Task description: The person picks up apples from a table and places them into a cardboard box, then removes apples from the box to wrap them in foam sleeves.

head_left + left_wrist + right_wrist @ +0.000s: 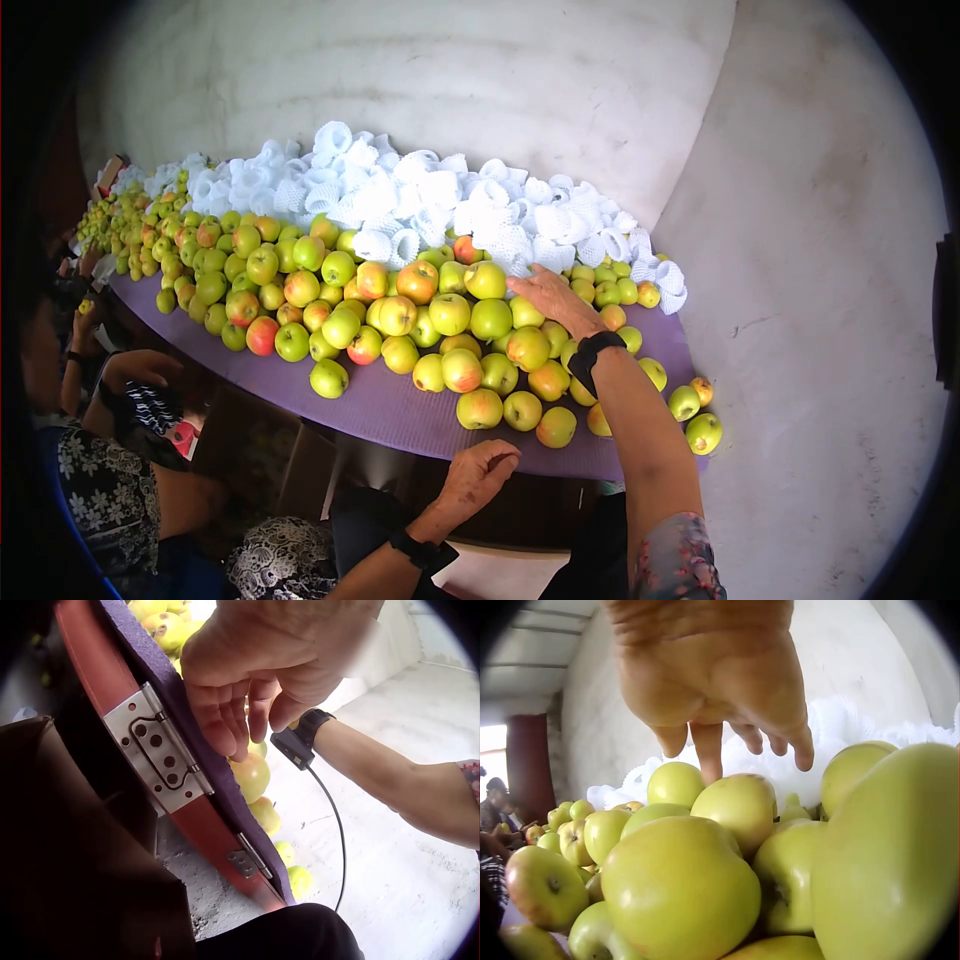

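Right hand (548, 297): fingers spread, reaching over apples (400, 320) toward foam nets (430, 205) (empty).
Left hand (478, 478): loosely curled, empty, steadying at purple table edge (400, 415).

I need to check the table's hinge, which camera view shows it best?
The left wrist view: the metal hinge sits close and sharp under the table edge, beside the left hand. The head view hides it below the tabletop; the right wrist view shows only apples.

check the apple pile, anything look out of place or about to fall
Nothing is spilled or damaged. A few apples lie apart from the pile, close to the right end of the purple table cover. The right hand reaches over the pile; the left hand rests at the table's near edge.
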{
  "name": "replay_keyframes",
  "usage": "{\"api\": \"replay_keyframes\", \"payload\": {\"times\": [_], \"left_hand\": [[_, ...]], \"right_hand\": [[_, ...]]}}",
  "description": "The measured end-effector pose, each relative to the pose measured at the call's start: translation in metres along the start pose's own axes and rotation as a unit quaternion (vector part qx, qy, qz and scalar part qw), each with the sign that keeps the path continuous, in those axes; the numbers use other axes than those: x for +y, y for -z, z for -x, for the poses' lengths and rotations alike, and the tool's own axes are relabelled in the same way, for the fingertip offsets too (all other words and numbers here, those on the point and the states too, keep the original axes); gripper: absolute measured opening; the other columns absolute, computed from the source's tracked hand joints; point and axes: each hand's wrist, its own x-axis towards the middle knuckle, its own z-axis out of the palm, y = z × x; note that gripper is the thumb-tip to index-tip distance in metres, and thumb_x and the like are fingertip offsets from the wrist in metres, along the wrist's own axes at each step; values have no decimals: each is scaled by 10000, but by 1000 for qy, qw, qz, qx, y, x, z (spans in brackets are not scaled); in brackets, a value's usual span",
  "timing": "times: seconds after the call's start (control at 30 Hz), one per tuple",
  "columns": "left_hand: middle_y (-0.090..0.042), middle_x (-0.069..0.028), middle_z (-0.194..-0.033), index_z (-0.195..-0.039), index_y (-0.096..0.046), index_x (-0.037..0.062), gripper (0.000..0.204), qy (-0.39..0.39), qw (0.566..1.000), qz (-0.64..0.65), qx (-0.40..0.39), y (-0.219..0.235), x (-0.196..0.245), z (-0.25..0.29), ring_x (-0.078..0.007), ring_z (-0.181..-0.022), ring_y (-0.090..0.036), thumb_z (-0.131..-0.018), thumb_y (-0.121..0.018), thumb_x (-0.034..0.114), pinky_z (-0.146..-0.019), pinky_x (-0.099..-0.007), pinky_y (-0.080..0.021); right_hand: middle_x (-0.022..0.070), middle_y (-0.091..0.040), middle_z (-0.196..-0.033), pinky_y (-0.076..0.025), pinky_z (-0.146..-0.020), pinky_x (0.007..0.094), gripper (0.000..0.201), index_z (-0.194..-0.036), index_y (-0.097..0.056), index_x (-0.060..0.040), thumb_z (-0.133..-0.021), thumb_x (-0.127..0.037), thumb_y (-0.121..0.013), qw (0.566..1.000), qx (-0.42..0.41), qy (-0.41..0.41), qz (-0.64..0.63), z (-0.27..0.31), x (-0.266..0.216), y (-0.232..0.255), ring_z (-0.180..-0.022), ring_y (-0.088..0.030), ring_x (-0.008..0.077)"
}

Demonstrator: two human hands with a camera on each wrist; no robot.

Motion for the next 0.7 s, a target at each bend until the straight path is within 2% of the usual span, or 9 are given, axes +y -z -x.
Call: {"api": "replay_keyframes", "payload": {"times": [0.03, 0.13, 0.23, 0.33, 0.43, 0.47, 0.57, 0.63, 0.7], "left_hand": [[-659, -44, -849, -1039, -664, 4, 187, 0, 1000, -6, 1, 0, 3, 1, -109, -745, -634, -929, -607, 144, -674, -254, -510], [-662, -53, -856, -1041, -663, 3, 188, -3, 1000, -14, 4, -1, 3, -1, -115, -738, -637, -929, -606, 144, -673, -255, -512], [-662, -57, -865, -1043, -662, 5, 187, 0, 1000, -20, 4, 0, 4, -1, -119, -731, -641, -929, -603, 142, -671, -259, -514], [-660, -59, -876, -1048, -659, 8, 186, 16, 1000, -6, 2, -1, 5, -2, -123, -728, -645, -929, -602, 139, -671, -262, -516], [-655, -56, -882, -1054, -658, 13, 184, 30, 1000, 5, 5, -1, 5, -3, -123, -730, -644, -927, -604, 134, -669, -262, -515], [-653, -53, -883, -1055, -658, 14, 183, 34, 999, 6, 8, -2, 5, -3, -123, -731, -642, -926, -606, 132, -669, -262, -515], [-645, -41, -885, -1053, -659, 19, 170, 28, 999, 17, 7, -2, 0, -4, -119, -734, -637, -933, -600, 124, -668, -251, -513], [-641, -33, -886, -1047, -662, 25, 158, 8, 999, 40, 14, -3, 0, -3, -109, -737, -632, -940, -595, 119, -667, -241, -510], [-640, -27, -882, -1040, -666, 29, 148, -4, 997, 78, 16, -3, 1, -4, -101, -739, -628, -947, -589, 115, -667, -233, -508]], "right_hand": [[243, -224, -1558, -155, -1195, 423, 713, -1254, -619, -16, -866, -604, -508, 1000, -12, -26, -4, 0, -3, 2, -1458, -175, 355], [277, -319, -1500, -233, -1167, 415, 749, -1215, -619, 30, -839, -612, -536, 1000, 15, -18, 5, -6, 3, -6, -1411, -277, 380], [304, -431, -1397, -325, -1106, 417, 657, -1169, -620, 53, -857, -522, -561, 996, -81, -10, 44, -21, 10, 3, -1320, -394, 405], [282, -538, -1266, -368, -1044, 428, 495, -1077, -629, 65, -883, -386, -568, 996, 79, 44, 21, -34, 39, -6, -1222, -465, 416], [284, -532, -1275, -360, -1058, 423, 448, -1137, -592, 83, -893, -290, -553, 963, 226, 103, 106, -32, 47, 1, -1232, -456, 421], [278, -535, -1283, -349, -1069, 432, 454, -1194, -561, 90, -890, -247, -562, 963, 256, 59, 67, -17, 40, 11, -1243, -450, 423], [278, -532, -1266, -371, -1047, 453, 419, -1180, -574, 84, -880, -208, -578, 909, 410, 70, 40, -12, 57, 20, -1187, -485, 425], [245, -569, -1224, -419, -979, 428, 382, -1177, -584, 72, -871, -157, -593, 900, 424, 91, -36, 12, 55, 31, -1106, -543, 366], [189, -604, -1152, -452, -907, 384, 353, -1174, -596, 54, -868, -121, -606, 901, 408, 99, -113, 57, 25, 49, -1013, -579, 292]]}}
